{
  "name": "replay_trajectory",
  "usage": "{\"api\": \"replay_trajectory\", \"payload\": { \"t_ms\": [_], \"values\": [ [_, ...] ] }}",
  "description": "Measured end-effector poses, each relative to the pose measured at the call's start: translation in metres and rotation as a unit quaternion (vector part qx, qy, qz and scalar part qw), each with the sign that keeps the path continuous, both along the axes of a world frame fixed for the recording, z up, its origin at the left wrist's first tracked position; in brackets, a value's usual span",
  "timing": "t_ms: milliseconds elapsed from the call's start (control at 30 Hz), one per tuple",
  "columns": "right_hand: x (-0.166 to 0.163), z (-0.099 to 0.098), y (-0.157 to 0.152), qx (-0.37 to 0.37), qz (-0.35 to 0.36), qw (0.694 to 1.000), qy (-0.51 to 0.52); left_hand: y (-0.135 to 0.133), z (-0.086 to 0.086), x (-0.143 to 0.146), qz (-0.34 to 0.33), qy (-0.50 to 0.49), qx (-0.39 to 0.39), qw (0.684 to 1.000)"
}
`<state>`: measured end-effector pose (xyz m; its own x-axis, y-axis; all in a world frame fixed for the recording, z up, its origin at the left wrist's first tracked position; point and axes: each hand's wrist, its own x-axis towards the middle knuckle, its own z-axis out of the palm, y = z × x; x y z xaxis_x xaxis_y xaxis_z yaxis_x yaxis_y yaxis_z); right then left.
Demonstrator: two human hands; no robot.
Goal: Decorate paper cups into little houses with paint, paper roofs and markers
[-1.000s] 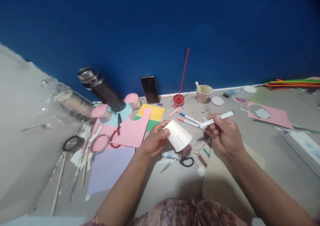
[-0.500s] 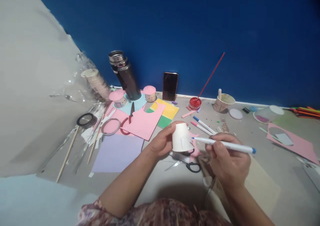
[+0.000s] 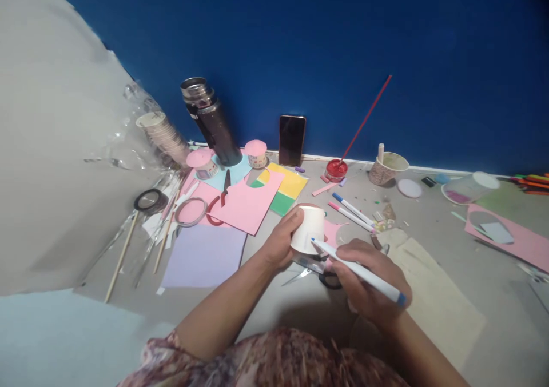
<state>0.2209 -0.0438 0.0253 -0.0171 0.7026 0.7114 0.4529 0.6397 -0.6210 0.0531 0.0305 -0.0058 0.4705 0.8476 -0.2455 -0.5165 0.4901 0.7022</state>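
Note:
My left hand [image 3: 281, 239] is wrapped around a white paper cup [image 3: 309, 227], held upside down with its wide rim at the bottom. Between the fingers and thumb of my right hand [image 3: 375, 284] is a white marker [image 3: 364, 274] with a blue end. Its blue tip meets or nearly meets the cup's side, by a faint rectangular outline. Under the cup lie scissors [image 3: 330, 281] with black handles, partly hidden by the cup. Beyond my right hand rest a blue-capped marker [image 3: 351, 208] and a pink-capped marker [image 3: 345, 214].
A dark steel flask [image 3: 217, 127] and a phone [image 3: 292, 140] stand by the blue wall. Pink card [image 3: 253, 210], a lilac sheet [image 3: 203, 258] and red-handled pliers [image 3: 223, 195] lie to the left. A red paint pot [image 3: 335, 171] holds a thin red stick. Stacked cups [image 3: 163, 135] lean left.
My right hand has brought the marker leftward, so its tip has gone from beside the cup to its front. The cup has tilted slightly in my left hand.

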Motion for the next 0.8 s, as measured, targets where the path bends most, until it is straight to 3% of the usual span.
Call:
{"api": "replay_trajectory", "payload": {
  "t_ms": [167,800],
  "values": [
    [-0.0004,0.0042,0.0039,0.023,-0.006,0.999,-0.035,-0.0007,-0.0013,0.0014,0.003,0.011,0.037,0.999],
    [-0.0011,0.0092,0.0053,0.000,-0.019,0.996,-0.088,-0.0037,0.0041,0.0021,0.008,0.016,0.035,0.999]
  ]
}}
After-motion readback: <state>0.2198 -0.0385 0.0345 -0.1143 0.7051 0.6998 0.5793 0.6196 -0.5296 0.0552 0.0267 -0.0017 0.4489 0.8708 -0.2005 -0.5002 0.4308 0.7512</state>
